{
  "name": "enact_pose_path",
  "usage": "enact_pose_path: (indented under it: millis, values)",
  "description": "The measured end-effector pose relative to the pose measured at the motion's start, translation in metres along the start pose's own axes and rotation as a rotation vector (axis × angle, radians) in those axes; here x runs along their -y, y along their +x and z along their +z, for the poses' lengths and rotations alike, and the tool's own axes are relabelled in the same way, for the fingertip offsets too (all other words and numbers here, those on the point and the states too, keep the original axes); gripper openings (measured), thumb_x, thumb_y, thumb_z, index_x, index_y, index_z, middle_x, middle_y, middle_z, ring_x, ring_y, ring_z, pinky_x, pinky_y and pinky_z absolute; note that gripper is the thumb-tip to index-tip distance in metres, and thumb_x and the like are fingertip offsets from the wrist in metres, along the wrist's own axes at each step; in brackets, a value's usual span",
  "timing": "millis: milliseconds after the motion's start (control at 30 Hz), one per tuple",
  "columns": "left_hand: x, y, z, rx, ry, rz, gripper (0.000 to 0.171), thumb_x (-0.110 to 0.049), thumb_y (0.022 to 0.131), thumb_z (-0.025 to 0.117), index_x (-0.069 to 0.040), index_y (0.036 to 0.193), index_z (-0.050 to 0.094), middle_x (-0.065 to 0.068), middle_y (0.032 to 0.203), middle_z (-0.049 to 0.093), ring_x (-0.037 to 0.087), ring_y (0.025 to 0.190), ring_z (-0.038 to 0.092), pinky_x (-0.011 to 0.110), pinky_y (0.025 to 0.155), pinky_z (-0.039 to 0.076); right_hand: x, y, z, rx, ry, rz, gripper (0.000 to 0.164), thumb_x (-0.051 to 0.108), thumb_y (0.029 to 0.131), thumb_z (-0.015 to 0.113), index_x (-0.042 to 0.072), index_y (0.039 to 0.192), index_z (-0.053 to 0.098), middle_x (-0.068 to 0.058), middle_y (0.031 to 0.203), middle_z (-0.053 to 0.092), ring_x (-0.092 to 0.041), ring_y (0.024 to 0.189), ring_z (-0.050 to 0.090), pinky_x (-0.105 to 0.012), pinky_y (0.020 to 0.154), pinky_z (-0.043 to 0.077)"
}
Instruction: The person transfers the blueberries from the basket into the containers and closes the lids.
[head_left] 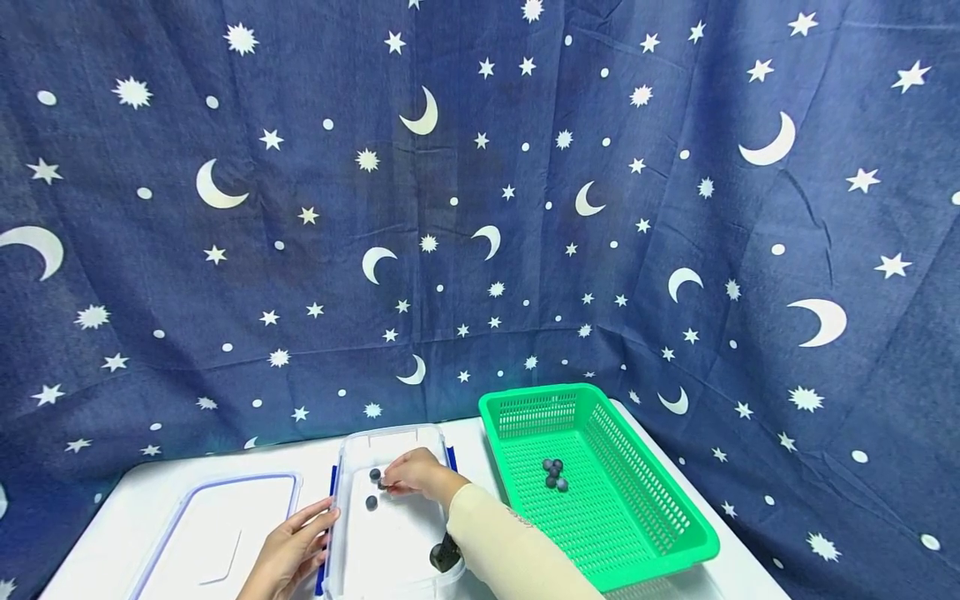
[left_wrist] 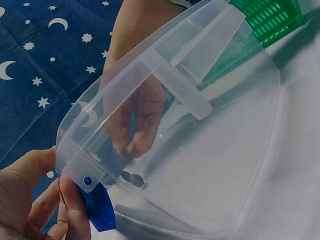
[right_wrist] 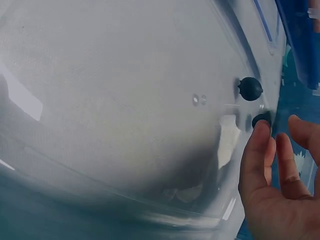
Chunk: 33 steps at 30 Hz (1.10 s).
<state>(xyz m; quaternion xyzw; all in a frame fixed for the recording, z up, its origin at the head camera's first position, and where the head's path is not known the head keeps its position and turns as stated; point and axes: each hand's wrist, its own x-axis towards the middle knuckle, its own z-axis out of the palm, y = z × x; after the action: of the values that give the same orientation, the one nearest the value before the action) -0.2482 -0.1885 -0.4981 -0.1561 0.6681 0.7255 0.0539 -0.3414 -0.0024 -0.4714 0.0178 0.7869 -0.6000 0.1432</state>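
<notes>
A clear plastic container [head_left: 397, 575] with blue side clips stands before me, with a few blueberries [head_left: 371, 502] on its floor near the left wall. My right hand [head_left: 415, 473] reaches into it, fingers pointing down. In the right wrist view a fingertip touches one blueberry [right_wrist: 261, 119], partly covering it, while the thumb stands apart. A second blueberry [right_wrist: 250, 89] lies close by. My left hand [head_left: 288, 546] holds the container's left rim; the left wrist view shows its thumb and fingers about the wall by the blue clip [left_wrist: 100, 207].
To the right, a green basket [head_left: 592, 533] holds several blueberries [head_left: 554, 473]. A clear lid [head_left: 217, 525] with a blue seal lies on the white table [head_left: 120, 508] at left. A blue curtain [head_left: 450, 292] with moons and stars hangs behind the table.
</notes>
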Motion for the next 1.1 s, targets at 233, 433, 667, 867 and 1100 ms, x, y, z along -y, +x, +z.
enact_pose_path:
  millis: [233, 433, 667, 867, 1100]
  values:
    - [-0.001, -0.001, 0.001, -0.006, 0.005, -0.006, 0.063, -0.028, 0.087, 0.076, -0.001, 0.138, 0.054, -0.002, 0.073, 0.062, 0.004, 0.063, 0.059, 0.019, 0.056, 0.057, -0.001, 0.003, -0.004, 0.032, -0.012, -0.004, 0.006, -0.006, 0.081, 0.073, -0.005, 0.086, 0.071, -0.011, 0.080, 0.072, -0.016, 0.070, 0.070, -0.027, 0.070, 0.062]
    - [-0.002, -0.002, 0.000, -0.008, 0.016, -0.002, 0.064, -0.031, 0.085, 0.077, -0.002, 0.138, 0.054, -0.003, 0.074, 0.063, 0.004, 0.066, 0.061, 0.018, 0.058, 0.057, 0.017, -0.001, -0.009, 0.048, -0.007, -0.006, 0.008, -0.007, 0.082, 0.071, -0.007, 0.090, 0.071, -0.014, 0.084, 0.072, -0.017, 0.072, 0.069, -0.031, 0.074, 0.062]
    - [-0.003, -0.001, 0.000, 0.001, 0.024, -0.004, 0.067, -0.033, 0.085, 0.077, -0.003, 0.139, 0.053, -0.003, 0.076, 0.064, 0.005, 0.066, 0.061, 0.018, 0.058, 0.057, 0.043, -0.001, -0.031, 0.072, 0.025, -0.059, 0.017, -0.006, 0.085, 0.068, -0.011, 0.101, 0.069, -0.016, 0.090, 0.072, -0.021, 0.076, 0.070, -0.035, 0.079, 0.061]
    - [-0.003, -0.001, 0.000, -0.002, 0.031, -0.007, 0.065, -0.034, 0.085, 0.077, -0.004, 0.138, 0.054, -0.003, 0.077, 0.064, 0.005, 0.068, 0.062, 0.019, 0.059, 0.058, 0.063, 0.001, -0.069, 0.082, 0.021, -0.108, 0.019, -0.003, 0.088, 0.067, -0.010, 0.106, 0.068, -0.022, 0.101, 0.070, -0.015, 0.073, 0.066, -0.029, 0.076, 0.061]
    - [-0.002, -0.004, -0.001, 0.000, 0.022, -0.009, 0.063, -0.030, 0.087, 0.075, -0.003, 0.139, 0.054, -0.004, 0.078, 0.064, 0.004, 0.067, 0.061, 0.017, 0.059, 0.057, 0.072, -0.003, -0.127, 0.007, 0.023, -0.142, 0.022, 0.002, 0.091, 0.067, -0.008, 0.111, 0.067, -0.016, 0.100, 0.068, -0.019, 0.079, 0.068, -0.032, 0.080, 0.060]
